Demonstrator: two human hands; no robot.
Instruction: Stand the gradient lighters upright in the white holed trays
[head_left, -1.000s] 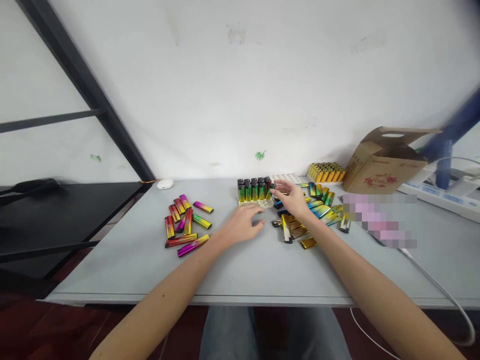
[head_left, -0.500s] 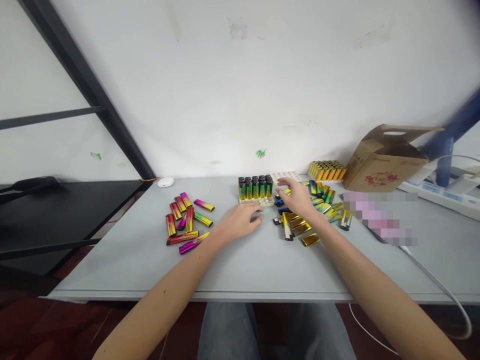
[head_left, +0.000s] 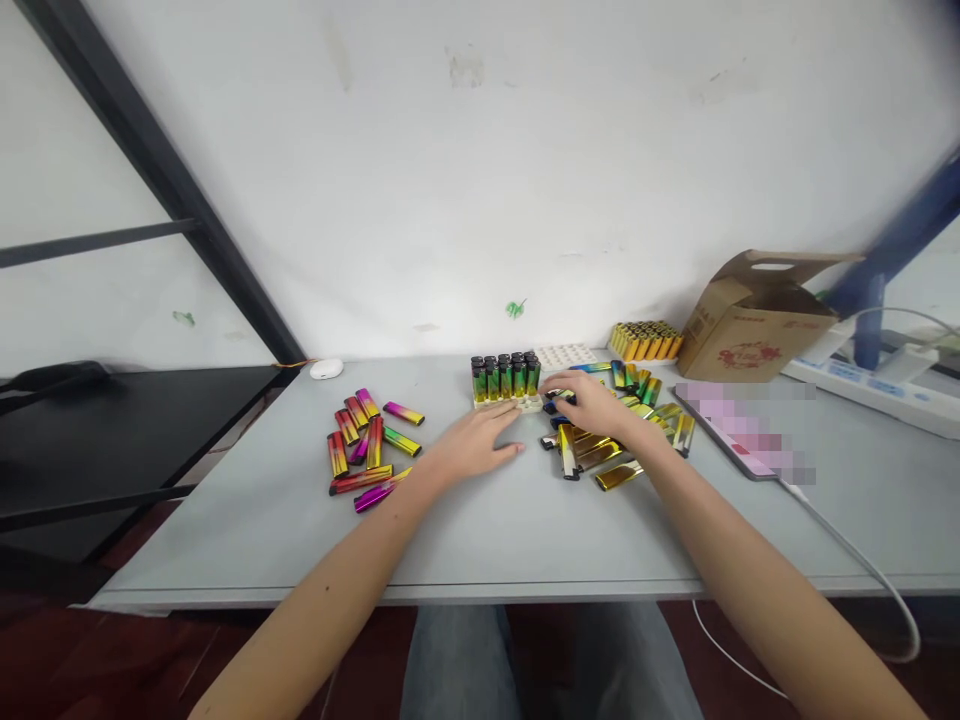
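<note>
Shifted leftward since the earlier frame, the right-hand grip [head_left: 589, 402] is held half-closed over a crosswise-lying blue lighter [head_left: 559, 405], though whether it is gripped cannot be told.

Right hand [head_left: 592, 405] on loose lighters [head_left: 581, 450] (mostly gold), left hand [head_left: 472, 447] flat.

The pale grey tabletop [head_left: 225, 540] carries two loose heaps of metallic gradient lighters [head_left: 364, 450], one left of centre and one right [head_left: 592, 450], a white rack of upright lighters [head_left: 504, 382], a cardboard box [head_left: 754, 325] at right, and a white earbud case [head_left: 325, 369] along the back edge.

Lighter tray [head_left: 499, 404], probably the main obstacle
</note>
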